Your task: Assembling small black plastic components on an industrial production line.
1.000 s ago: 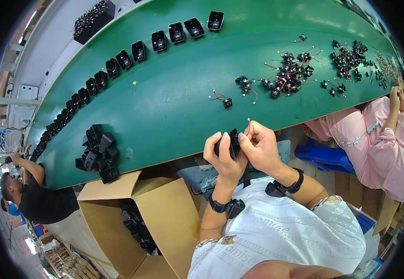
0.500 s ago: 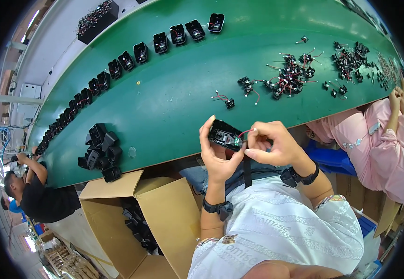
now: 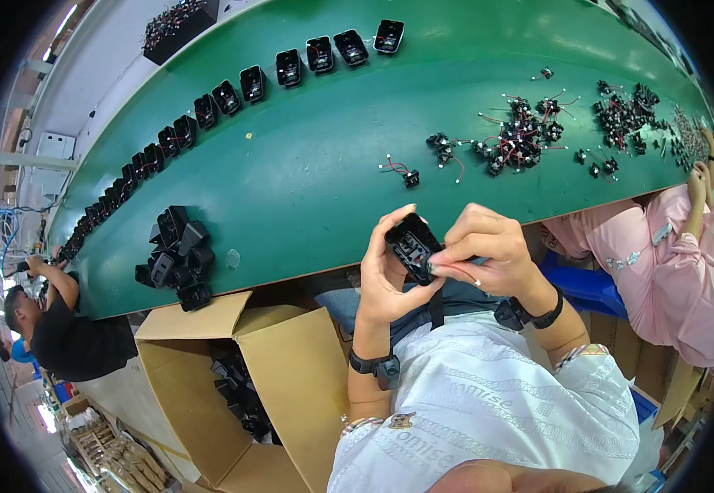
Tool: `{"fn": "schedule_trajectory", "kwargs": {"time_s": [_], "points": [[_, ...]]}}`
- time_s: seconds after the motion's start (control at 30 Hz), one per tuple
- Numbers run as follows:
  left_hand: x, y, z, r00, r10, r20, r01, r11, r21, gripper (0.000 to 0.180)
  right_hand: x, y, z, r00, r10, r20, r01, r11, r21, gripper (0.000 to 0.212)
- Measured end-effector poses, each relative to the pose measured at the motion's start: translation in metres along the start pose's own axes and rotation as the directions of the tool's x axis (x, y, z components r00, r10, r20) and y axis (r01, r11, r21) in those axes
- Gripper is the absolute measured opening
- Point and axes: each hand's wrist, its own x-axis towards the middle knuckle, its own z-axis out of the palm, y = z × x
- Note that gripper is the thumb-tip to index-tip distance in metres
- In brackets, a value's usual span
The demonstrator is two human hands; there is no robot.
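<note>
My left hand [image 3: 386,279] is wrapped round a black plastic housing [image 3: 410,244], its open hollow side facing up. Molded features show inside it. The fingers of my right hand [image 3: 488,246] are pinched together at the housing's right edge, on a small wired part mostly hidden by the fingertips. From under them a thin reddish wire [image 3: 460,272] runs out to a small white plug. On the green bench beyond my hands lies a small black part with red wires [image 3: 410,177], apart from a larger pile of such wired parts [image 3: 525,135].
A curved row of black housings [image 3: 252,84] lines the bench's far side. Stacked black housings [image 3: 178,256] sit at the left near edge. Below stands an open cardboard box [image 3: 291,370] holding more. Co-workers sit left, in black [image 3: 86,337], and right, in pink [image 3: 661,271].
My right hand has closed in on the housing's lower right edge, covering the green part. The wire's plug end now hangs below my fingers. The housing has shifted slightly right and turned.
</note>
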Motion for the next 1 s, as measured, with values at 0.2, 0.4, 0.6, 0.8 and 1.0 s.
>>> {"fn": "schedule_trajectory", "kwargs": {"time_s": [0.2, 0.4, 0.6, 0.8, 1.0], "points": [[0.001, 0.011, 0.007, 0.996, -0.057, -0.071, 0.056, 0.998, -0.021, 0.093, 0.003, -0.002, 0.004, 0.999, -0.044, -0.011, 0.043, 0.998, -0.049, 0.021], [0.006, 0.02, -0.003, 0.975, -0.209, 0.077, 0.206, 0.978, 0.039, 0.089, 0.008, 0.007, -0.008, 0.981, -0.112, 0.158, 0.135, 0.98, -0.144, 0.021], [0.009, 0.026, -0.003, 0.926, -0.377, 0.018, 0.354, 0.885, 0.301, 0.088, 0.009, 0.007, -0.017, 0.93, -0.161, 0.329, 0.256, 0.929, -0.268, 0.023], [0.014, 0.027, 0.002, 0.936, -0.352, 0.03, 0.307, 0.851, 0.426, 0.09, 0.009, 0.018, -0.016, 0.927, -0.108, 0.359, 0.177, 0.97, -0.164, 0.028], [0.011, 0.019, -0.021, 0.989, 0.14, -0.039, -0.042, 0.529, 0.847, 0.083, 0.011, 0.018, -0.019, 0.987, 0.069, 0.145, -0.05, 0.991, -0.127, 0.027]]}}
